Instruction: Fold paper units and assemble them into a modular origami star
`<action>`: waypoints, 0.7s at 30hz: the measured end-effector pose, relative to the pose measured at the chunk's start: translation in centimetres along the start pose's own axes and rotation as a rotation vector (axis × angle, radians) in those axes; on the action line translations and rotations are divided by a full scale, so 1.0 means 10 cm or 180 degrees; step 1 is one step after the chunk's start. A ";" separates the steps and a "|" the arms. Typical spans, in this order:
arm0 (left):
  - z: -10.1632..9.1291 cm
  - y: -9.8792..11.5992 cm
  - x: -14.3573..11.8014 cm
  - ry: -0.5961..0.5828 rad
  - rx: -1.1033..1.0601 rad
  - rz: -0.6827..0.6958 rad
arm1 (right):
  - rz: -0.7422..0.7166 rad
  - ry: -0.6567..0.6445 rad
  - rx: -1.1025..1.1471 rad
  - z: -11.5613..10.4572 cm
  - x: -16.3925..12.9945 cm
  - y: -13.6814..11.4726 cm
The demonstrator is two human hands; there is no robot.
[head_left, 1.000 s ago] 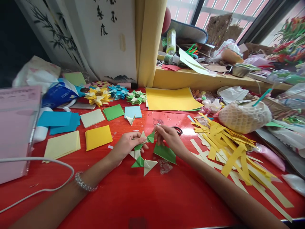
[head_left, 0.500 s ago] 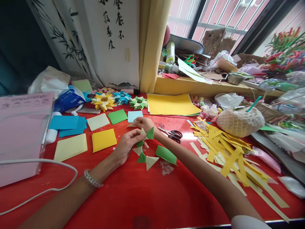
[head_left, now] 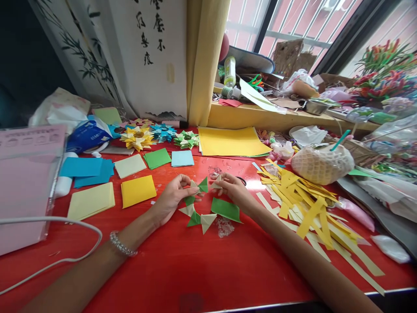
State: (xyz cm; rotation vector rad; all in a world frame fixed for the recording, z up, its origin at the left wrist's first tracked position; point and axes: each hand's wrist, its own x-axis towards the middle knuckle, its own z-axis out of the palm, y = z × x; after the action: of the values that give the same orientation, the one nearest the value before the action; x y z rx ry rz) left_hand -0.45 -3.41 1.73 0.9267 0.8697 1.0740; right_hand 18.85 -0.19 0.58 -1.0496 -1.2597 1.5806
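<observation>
My left hand point(head_left: 176, 195) pinches a curved chain of folded paper pieces point(head_left: 194, 218), green and cream by turns, at its upper end. The chain's pointed pieces hang down over the red table. Just to the right, my right hand point(head_left: 232, 188) holds a separate cream folded paper piece point(head_left: 217, 181) between thumb and fingers, a small gap from the chain's green tip. Below my right hand lies a green paper rectangle point(head_left: 225, 209) beside a clear crumpled scrap point(head_left: 224, 227). Scissors point(head_left: 241, 180) are mostly hidden behind my right hand.
Stacks of yellow point(head_left: 138, 191), cream point(head_left: 91, 201), green point(head_left: 157, 158) and blue point(head_left: 93, 170) paper lie left. Finished paper stars point(head_left: 137, 138) stand behind. Yellow and cream strips point(head_left: 293, 191) are heaped right, near a netted bundle point(head_left: 322, 164). A white cable point(head_left: 81, 224) crosses the left.
My right hand has moved from behind my left hand, by the light blue paper, to the right of the chain, bringing the cream folded piece. My left hand keeps its hold.
</observation>
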 end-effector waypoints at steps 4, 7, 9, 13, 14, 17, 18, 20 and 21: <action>-0.01 -0.02 0.01 -0.0042 0.0093 -0.0228 | 0.0262 -0.0378 0.0284 0.01 -0.04 -0.01; 0.00 -0.01 -0.01 -0.0118 0.0190 -0.0521 | 0.0455 -0.0480 0.0592 0.02 -0.01 0.02; 0.01 0.00 -0.01 -0.0091 0.0232 -0.0587 | 0.0420 -0.0410 0.0601 0.01 0.01 0.06; 0.01 -0.02 0.01 0.0079 0.0515 -0.0468 | 0.0270 -0.0460 0.0253 0.00 -0.02 0.08; 0.00 -0.03 0.01 0.0106 0.0604 -0.0417 | 0.0259 -0.0517 0.0131 0.00 -0.04 0.07; -0.01 -0.06 0.03 0.0113 0.0763 -0.0274 | 0.0138 -0.0709 -0.0039 0.02 -0.10 0.03; -0.01 -0.06 0.03 0.0095 0.0772 -0.0256 | 0.0088 -0.0753 -0.0020 0.04 -0.12 0.02; -0.01 -0.06 0.03 0.0050 0.0759 -0.0275 | 0.0113 -0.0889 0.0024 0.06 -0.15 0.01; -0.01 -0.06 0.03 0.0034 0.0740 -0.0294 | 0.0161 -0.0955 0.0034 0.07 -0.16 0.00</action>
State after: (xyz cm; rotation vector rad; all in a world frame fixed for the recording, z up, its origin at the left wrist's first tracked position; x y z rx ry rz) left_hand -0.29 -3.21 1.11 1.0634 1.0518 0.9117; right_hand 18.67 -1.91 0.87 -0.8651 -1.4292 1.8319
